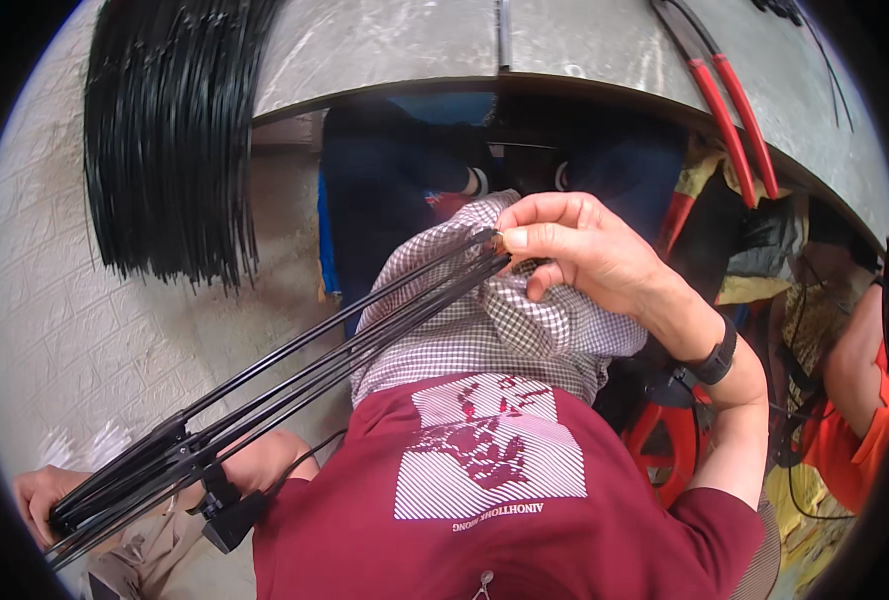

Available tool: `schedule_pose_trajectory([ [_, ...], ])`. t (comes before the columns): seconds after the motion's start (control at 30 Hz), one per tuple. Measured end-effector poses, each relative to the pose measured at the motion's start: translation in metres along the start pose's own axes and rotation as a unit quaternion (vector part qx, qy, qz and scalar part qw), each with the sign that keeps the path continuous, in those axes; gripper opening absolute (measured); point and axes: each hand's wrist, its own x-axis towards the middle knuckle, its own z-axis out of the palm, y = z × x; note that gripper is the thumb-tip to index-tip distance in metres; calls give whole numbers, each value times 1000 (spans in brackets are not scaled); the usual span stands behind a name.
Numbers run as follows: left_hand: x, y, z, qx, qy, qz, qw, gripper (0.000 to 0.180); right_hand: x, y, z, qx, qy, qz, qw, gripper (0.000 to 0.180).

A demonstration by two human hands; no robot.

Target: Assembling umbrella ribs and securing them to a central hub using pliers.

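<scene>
Grips rod frame (pixel 424 308): left hand (pixel 42 500), 8 o'clock; pinches tip (pixel 488 237): right hand (pixel 589 245), 2 o'clock. Looks light, springy; hold ends.

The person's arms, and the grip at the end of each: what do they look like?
Each grip, the left hand and the right hand, is ungloved. The right arm leaves a short, dark red sleeve and wears a black wristband. At the left forearm sits a black box with a thin dark cable; its fastening is hard to make out.
</scene>
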Motion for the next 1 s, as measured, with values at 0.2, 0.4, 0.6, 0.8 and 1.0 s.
schedule_pose_trajectory([
  [0.2, -28, 7, 2, 55, 9, -124, 991, 20, 9, -4, 8, -9, -38, 15, 999, 28],
  [0.4, -3, 37, -44, 271, 187, -134, 935, 24, -19, -36, -2, -78, 2, 0, 997, 26],
  [0.6, 17, 92, -163, 530, 199, -112, 817, 24, -38, -50, 3, -165, -44, -72, 983, 24],
  [0.8, -40, 13, -160, 811, 50, -35, 582, 28, 2, -66, 5, -503, 8, -318, 804, 12],
  [1.0, -55, 37, -157, 841, 79, 30, 535, 31, 23, -68, 5, -453, -84, -233, 856, 37],
])
